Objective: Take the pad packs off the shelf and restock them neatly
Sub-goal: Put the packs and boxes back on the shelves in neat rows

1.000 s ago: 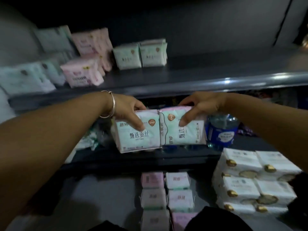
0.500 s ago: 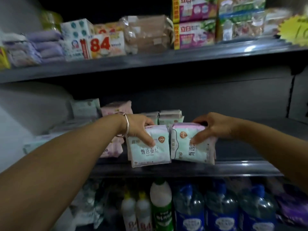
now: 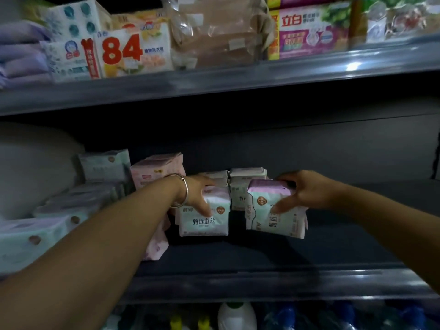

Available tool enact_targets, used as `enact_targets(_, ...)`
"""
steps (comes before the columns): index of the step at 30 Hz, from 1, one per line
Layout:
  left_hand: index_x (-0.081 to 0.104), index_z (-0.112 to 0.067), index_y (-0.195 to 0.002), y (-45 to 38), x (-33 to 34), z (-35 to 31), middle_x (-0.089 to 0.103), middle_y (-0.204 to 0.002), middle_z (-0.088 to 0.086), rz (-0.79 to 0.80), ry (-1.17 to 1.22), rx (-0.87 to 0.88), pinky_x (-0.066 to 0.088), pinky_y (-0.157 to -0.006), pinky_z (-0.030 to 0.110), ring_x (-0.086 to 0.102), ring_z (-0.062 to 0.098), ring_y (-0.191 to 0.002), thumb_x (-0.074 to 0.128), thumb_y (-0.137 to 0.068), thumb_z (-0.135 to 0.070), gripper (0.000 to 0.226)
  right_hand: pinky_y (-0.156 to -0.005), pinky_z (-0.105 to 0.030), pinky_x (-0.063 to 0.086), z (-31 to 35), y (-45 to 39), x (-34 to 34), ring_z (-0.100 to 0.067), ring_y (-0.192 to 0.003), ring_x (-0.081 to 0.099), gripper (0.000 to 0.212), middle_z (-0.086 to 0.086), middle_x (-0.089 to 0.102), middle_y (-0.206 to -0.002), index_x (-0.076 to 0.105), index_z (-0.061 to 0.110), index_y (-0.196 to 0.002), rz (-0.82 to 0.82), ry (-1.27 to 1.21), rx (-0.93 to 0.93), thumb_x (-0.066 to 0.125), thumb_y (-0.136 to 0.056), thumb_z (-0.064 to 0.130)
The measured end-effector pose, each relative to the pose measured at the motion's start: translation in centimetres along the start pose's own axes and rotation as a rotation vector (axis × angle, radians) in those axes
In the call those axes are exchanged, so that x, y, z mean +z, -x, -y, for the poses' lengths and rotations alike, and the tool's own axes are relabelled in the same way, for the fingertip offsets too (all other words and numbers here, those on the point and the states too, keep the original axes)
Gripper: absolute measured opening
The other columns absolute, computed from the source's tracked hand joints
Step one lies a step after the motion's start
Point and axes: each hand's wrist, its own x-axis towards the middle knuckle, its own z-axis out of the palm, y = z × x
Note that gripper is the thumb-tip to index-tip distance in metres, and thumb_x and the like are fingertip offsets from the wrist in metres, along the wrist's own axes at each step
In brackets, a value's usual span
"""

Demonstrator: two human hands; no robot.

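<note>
My left hand [image 3: 198, 195] grips a pale green pad pack with a pink top [image 3: 204, 221], held upright just over the dark middle shelf [image 3: 262, 279]. My right hand [image 3: 302, 192] grips a second pack of the same kind [image 3: 273, 216], turned sideways and tilted, a little to the right of the first. Both packs sit in front of two matching packs [image 3: 245, 184] standing at the back of the shelf. Pink packs [image 3: 157, 170] and pale green packs [image 3: 104, 166] are stacked to the left.
The upper shelf [image 3: 214, 84] carries detergent bags, tissue packs and boxes. Stacked pale packs [image 3: 35, 239] fill the middle shelf's left end. The right half of the middle shelf is bare dark board. Bottles [image 3: 235, 316] stand on the shelf below.
Both hands have carried the two packs up from below the shelf edge and further in over the middle shelf. The view has tilted up from the floor stock to the shelves.
</note>
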Motion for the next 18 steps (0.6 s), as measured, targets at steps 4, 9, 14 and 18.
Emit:
enact_targets(4, 0.034, -0.026, -0.141, -2.8, 1.0, 0.8, 0.045, -0.135, -0.003, -0.008, 0.005, 0.029, 0.043, -0.102, 0.037, 0.048, 0.019, -0.119, 0.078, -0.07, -0.036, 0.084, -0.061, -0.012, 0.044, -0.7, -1.6, 0.6, -0.004, -0.08, 0.059, 0.045, 0.013, 0.061, -0.093, 0.056, 0.027, -0.109, 0.009, 0.059, -0.002, 0.079, -0.071, 0.031)
enact_targets(9, 0.036, -0.022, -0.14, -5.5, 2.4, 1.8, 0.037, -0.137, 0.002, -0.097, -0.147, 0.069, 0.035, -0.106, 0.031, 0.038, 0.02, -0.125, 0.074, -0.075, -0.039, 0.077, -0.071, -0.02, 0.047, -1.6, -3.5, 1.6, -0.008, -0.088, 0.058, 0.046, 0.01, 0.06, -0.099, 0.056, 0.027, -0.109, 0.013, 0.017, 0.007, 0.08, -0.07, 0.032)
enact_targets(14, 0.038, -0.022, -0.138, -7.0, 3.3, 2.1, 0.035, -0.138, 0.003, -0.179, -0.143, 0.113, 0.032, -0.105, 0.028, 0.035, 0.021, -0.127, 0.072, -0.079, -0.033, 0.069, -0.082, -0.029, 0.055, -2.2, -4.7, 2.2, -0.012, -0.091, 0.066, 0.046, 0.006, 0.067, -0.102, 0.059, 0.026, -0.108, 0.031, -0.099, 0.042, 0.082, -0.068, 0.026)
enact_targets(18, 0.037, -0.02, -0.139, -7.1, 3.2, 2.0, 0.033, -0.14, 0.005, -0.168, -0.184, 0.097, 0.032, -0.107, 0.031, 0.035, 0.022, -0.129, 0.071, -0.08, -0.028, 0.069, -0.075, -0.02, 0.052, -2.0, -4.8, 2.2, -0.007, -0.089, 0.063, 0.048, 0.01, 0.065, -0.101, 0.056, 0.029, -0.109, 0.023, -0.152, 0.035, 0.082, -0.068, 0.024)
